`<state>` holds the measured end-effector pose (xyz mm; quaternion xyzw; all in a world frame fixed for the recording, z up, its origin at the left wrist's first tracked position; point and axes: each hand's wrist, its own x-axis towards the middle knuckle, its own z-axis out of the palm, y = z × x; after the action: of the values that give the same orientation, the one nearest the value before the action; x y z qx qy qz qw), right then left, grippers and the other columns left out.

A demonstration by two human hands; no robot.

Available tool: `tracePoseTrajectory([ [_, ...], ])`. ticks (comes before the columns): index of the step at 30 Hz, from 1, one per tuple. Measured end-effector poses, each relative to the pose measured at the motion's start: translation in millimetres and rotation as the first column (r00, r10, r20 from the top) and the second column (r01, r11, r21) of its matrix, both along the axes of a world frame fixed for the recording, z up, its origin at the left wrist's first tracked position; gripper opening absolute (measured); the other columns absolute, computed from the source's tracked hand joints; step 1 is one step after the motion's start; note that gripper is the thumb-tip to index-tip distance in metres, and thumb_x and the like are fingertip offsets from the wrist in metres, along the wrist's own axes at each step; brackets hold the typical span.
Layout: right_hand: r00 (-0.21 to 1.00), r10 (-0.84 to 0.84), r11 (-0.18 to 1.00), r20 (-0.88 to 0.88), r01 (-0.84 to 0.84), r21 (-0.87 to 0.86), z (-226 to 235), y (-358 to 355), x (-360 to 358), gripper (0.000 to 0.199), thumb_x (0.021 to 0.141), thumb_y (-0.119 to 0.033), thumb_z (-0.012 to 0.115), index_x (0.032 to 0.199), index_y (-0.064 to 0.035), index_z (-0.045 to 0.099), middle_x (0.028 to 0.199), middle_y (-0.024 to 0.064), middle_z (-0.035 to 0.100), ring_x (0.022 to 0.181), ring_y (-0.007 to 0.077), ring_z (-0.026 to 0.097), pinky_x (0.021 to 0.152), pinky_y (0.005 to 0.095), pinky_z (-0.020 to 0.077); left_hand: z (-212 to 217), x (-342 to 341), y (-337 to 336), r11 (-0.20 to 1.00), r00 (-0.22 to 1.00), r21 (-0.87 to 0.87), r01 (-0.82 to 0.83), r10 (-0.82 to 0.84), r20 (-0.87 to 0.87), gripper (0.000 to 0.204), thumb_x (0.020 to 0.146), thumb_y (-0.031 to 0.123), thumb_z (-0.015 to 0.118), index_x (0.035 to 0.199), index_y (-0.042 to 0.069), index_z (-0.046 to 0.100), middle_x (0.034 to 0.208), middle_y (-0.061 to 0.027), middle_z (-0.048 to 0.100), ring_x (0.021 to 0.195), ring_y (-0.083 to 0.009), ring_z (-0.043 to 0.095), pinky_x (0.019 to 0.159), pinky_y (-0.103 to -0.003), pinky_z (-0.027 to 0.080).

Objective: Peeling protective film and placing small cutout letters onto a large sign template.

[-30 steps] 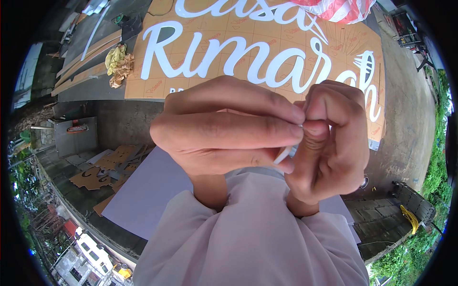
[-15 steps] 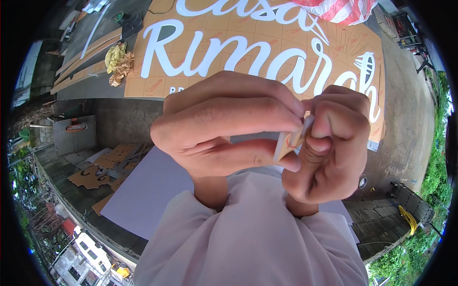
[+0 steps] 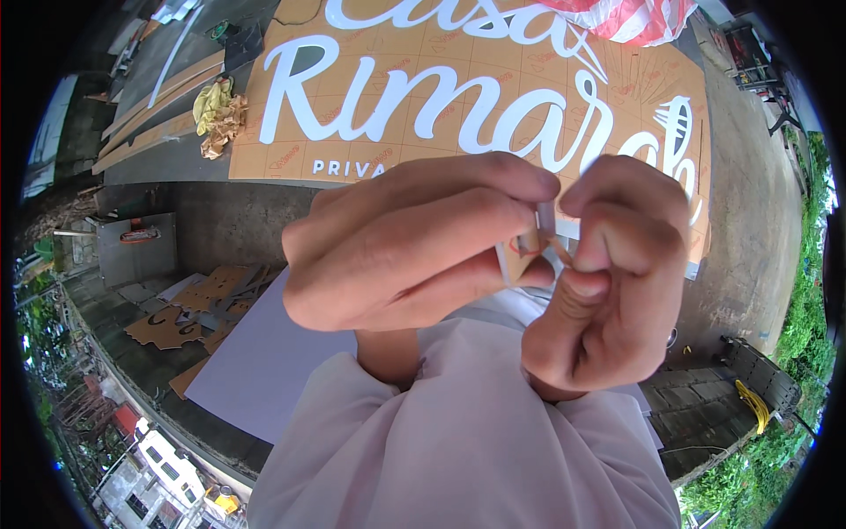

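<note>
My left hand (image 3: 405, 251) pinches a small white cut-out piece (image 3: 509, 264) with brown paper facing on it, held between thumb and fingers. Opposite it, my right hand (image 3: 621, 273) is curled, its thumb and forefinger closed on a thin brown paper strip (image 3: 561, 250). That strip lifts away from the white piece at one end. Fingers cover much of the piece, so its full shape cannot be made out. Behind both hands lies a brown paper-faced board (image 3: 388, 150) bearing large white cut-out letters (image 3: 485, 106).
A red-and-white plastic bag (image 3: 634, 19) rests at the board's far right. Crumpled yellow and brown paper (image 3: 220, 119) lies left of it. Lower left are brown offcuts (image 3: 181, 317) and a white sheet (image 3: 264, 370). A yellow coiled hose (image 3: 753, 406) lies at right.
Both hands have drawn slightly apart, and the white piece has turned. The brown strip now shows stretched between the piece and my right fingers. More small letters on the board are uncovered.
</note>
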<state>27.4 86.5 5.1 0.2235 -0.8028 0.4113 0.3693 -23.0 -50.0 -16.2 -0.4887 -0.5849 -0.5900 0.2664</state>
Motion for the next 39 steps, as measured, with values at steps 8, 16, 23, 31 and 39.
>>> tracePoseTrajectory([
  [8, 0.989, -0.019, 0.984, 0.144, 0.044, -0.172, -4.6, -5.3, 7.9, 0.014, 0.089, -0.007, 0.042, 0.082, 0.0047, 0.043, 0.072, 0.0092, 0.048, 0.062, 0.0117, 0.042, 0.058, 0.0214, 0.036, -4.0, 1.5, 13.5, 0.962, 0.927, 0.087, -0.257, 0.271, -0.261, 0.033, 0.06, -0.002, 0.075, 0.084, -0.009, 0.053, 0.076, -0.0252, 0.06, 0.065, -0.0269, 0.064, 0.054, -0.028, 0.055],
  [16, 0.94, 0.015, 0.912, 0.34, 0.127, -0.391, -4.2, -8.8, 12.8, 0.014, 0.09, -0.008, 0.041, 0.088, 0.0051, 0.045, 0.075, 0.0072, 0.048, 0.061, 0.0076, 0.041, 0.054, 0.0185, 0.0351, -6.0, -0.3, 12.1, 0.983, 0.975, -0.024, -0.182, 0.178, -0.131, 0.028, 0.059, -0.005, 0.073, 0.083, -0.01, 0.058, 0.078, -0.025, 0.061, 0.066, -0.0276, 0.064, 0.056, -0.029, 0.055],
  [23, 0.962, 0.042, 0.924, 0.27, 0.065, -0.376, -6.0, -5.8, 8.6, 0.012, 0.089, -0.006, 0.042, 0.089, 0.006, 0.045, 0.075, 0.0076, 0.048, 0.063, 0.0084, 0.041, 0.059, 0.0183, 0.0351, -9.0, -0.6, 9.6, 0.986, 0.986, -0.066, -0.152, 0.147, -0.081, 0.032, 0.059, -0.007, 0.073, 0.086, -0.012, 0.057, 0.077, -0.0256, 0.061, 0.069, -0.0275, 0.064, 0.058, -0.027, 0.053],
  [31, 0.901, 0.394, 0.811, 0.181, -0.248, -0.531, -3.6, 11.6, -1.8, 0.031, 0.083, -0.012, 0.057, 0.102, 0.0083, 0.043, 0.086, 0.0203, 0.056, 0.075, 0.0184, 0.053, 0.068, 0.0267, 0.0416, -9.1, -5.0, -5.5, 0.988, 0.965, -0.003, 0.152, -0.148, 0.216, 0.043, 0.056, 0.0, 0.078, 0.092, -0.012, 0.057, 0.079, -0.0166, 0.062, 0.063, -0.0185, 0.062, 0.054, -0.023, 0.051],
  [39, 0.935, 0.344, 0.931, 0.08, -0.329, -0.157, 2.2, 19.2, -13.0, 0.014, 0.073, -0.009, 0.066, 0.085, -0.0024, 0.06, 0.094, 0.0193, 0.048, 0.077, 0.0208, 0.05, 0.066, 0.028, 0.0421, -11.1, -8.3, 3.0, 0.919, 0.858, 0.25, 0.305, -0.379, 0.347, 0.038, 0.058, -0.002, 0.075, 0.089, -0.015, 0.057, 0.079, -0.0176, 0.062, 0.067, -0.02, 0.064, 0.056, -0.025, 0.055],
])
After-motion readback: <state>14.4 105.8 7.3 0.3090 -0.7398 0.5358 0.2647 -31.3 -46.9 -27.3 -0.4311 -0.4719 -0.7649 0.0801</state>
